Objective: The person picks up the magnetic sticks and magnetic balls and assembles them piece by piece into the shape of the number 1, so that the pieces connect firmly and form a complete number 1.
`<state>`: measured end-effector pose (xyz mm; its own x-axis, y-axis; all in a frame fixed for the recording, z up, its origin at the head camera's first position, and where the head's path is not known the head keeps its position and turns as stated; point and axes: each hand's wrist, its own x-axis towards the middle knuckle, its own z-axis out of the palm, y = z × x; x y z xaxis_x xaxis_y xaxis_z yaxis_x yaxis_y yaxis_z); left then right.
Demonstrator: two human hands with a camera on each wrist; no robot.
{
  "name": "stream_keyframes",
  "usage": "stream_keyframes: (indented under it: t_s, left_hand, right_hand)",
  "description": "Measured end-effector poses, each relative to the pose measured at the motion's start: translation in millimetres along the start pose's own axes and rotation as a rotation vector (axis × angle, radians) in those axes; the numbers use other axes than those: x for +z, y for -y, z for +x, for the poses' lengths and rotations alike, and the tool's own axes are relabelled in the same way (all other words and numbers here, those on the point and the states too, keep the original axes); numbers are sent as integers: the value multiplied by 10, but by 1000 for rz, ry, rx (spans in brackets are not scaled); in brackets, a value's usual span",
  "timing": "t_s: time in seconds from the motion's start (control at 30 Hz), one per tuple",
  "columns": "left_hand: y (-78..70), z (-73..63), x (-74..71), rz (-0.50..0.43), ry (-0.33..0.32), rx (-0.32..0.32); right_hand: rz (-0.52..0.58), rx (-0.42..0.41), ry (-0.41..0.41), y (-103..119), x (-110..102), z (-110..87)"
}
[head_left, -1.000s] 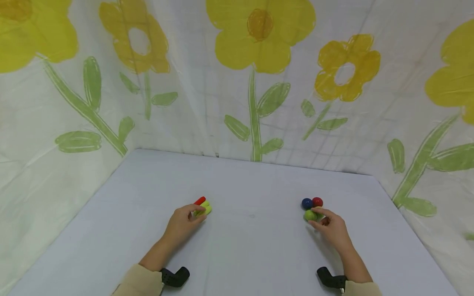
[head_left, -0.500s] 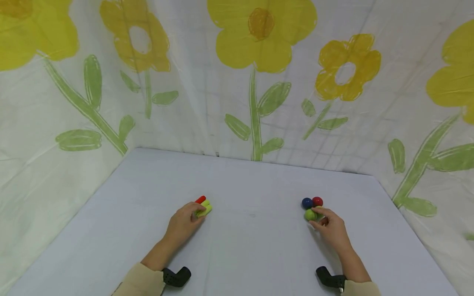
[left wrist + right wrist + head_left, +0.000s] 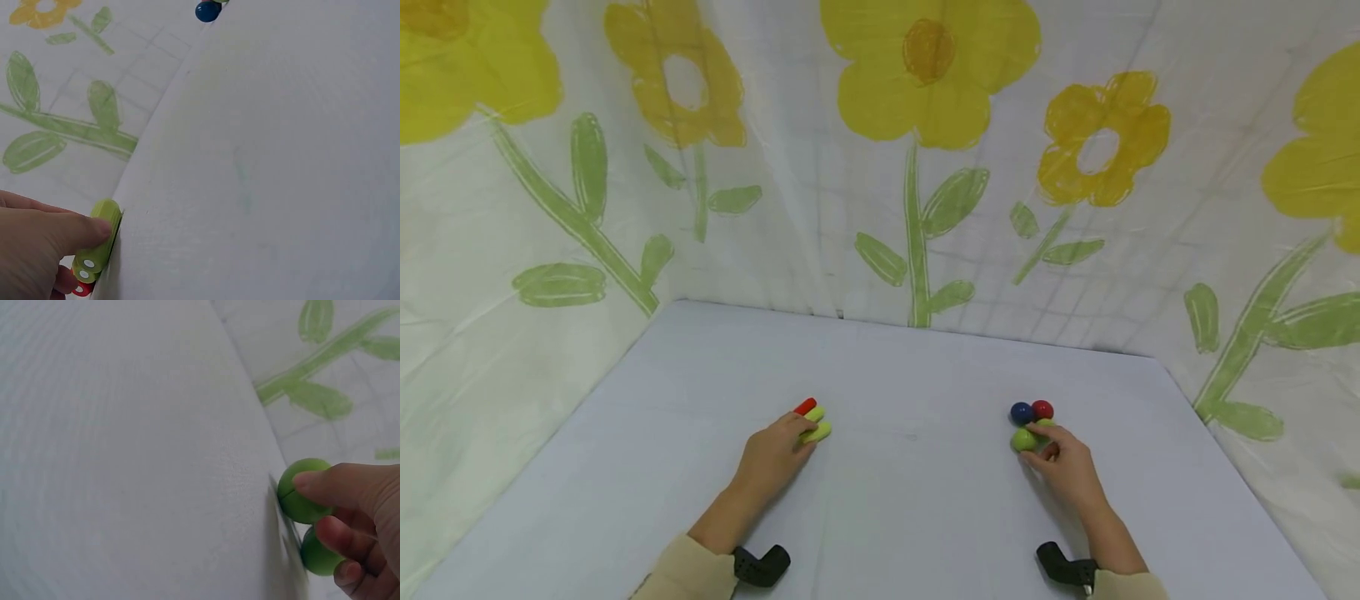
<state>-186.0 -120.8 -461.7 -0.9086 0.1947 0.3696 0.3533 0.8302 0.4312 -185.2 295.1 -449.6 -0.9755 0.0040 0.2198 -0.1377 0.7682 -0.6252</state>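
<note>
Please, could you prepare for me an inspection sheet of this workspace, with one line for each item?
Surface: pale table, with a faint mark near the middle.
Job's things: at left, red stick, farther green stick and nearer green stick; at right, blue ball, red ball, farther green ball and nearer green ball, grouped closely.
Clutter: nothing seen.
Grippers: left hand pinches the nearer green stick; right hand pinches the nearer green ball. Black device at left wrist, another at right wrist.
Cables: nothing seen.
Surroundings: pale backdrop with yellow flowers and green leaves.
</note>
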Motion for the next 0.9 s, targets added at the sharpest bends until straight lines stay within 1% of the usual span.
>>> stream_keyframes:
  t_s: [0.2, 0.3, 0.4, 0.5, 0.67, 0.8, 0.9]
  left_hand:
    - [-39, -2, -13, -25, 38, -24]
    - [-48, -1, -10, -35, 73, -47]
    - [-55, 2, -9, -27, 105, -61]
    - [-67, 6, -13, -20, 132, -53]
    - [-108, 30, 16, -20, 148, -22]
    - [-162, 47, 73, -62, 145, -18]
    - [-214, 63, 115, -141, 144, -54]
  right_hand:
    - [12, 24, 18, 11, 21, 5]
    - [13, 45, 30, 31, 21, 0]
    - [11, 63, 39, 47, 19, -4]
    - [10, 72, 45, 61, 24, -8]
    - [11, 75, 49, 80, 27, -14]
    - [29, 50, 26, 66, 50, -21]
    - [64, -12, -4, 36, 87, -29]
